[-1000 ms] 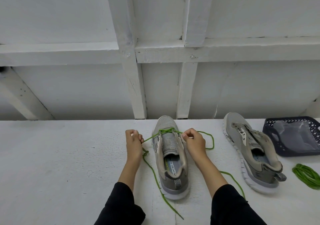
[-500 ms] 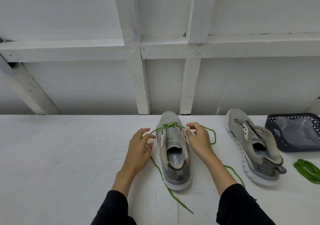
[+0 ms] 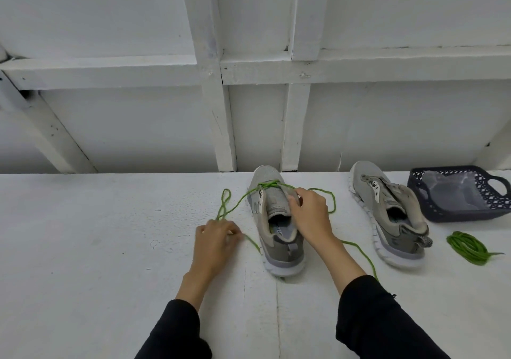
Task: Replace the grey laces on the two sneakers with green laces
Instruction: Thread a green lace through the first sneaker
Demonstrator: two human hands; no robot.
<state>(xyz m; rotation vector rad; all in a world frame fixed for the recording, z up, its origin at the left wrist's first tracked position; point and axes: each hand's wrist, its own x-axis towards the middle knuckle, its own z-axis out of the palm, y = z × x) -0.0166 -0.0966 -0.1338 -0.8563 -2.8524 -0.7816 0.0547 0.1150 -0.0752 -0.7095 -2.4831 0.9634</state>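
Left hand (image 3: 217,237): I have it on the surface (image 3: 96,248), pinching the lace (image 3: 237,202) where it loops left of the shoe (image 3: 276,226).
Right hand (image 3: 309,214): my fingers curl on the tongue edge, steadying the shoe.
Lacing: only the toe crossing threaded, by my reading.
Advice: feed the tip through the next eyelet; keep both ends even.
Waiting: shoe 2 (image 3: 387,214), unlaced; spare lace (image 3: 467,246) coiled beside it.

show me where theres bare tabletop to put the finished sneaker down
The widest bare patch of the table lies left of the left hand, out to the frame's edge. The right side is crowded: second sneaker, dark basket and coiled green lace sit close together.
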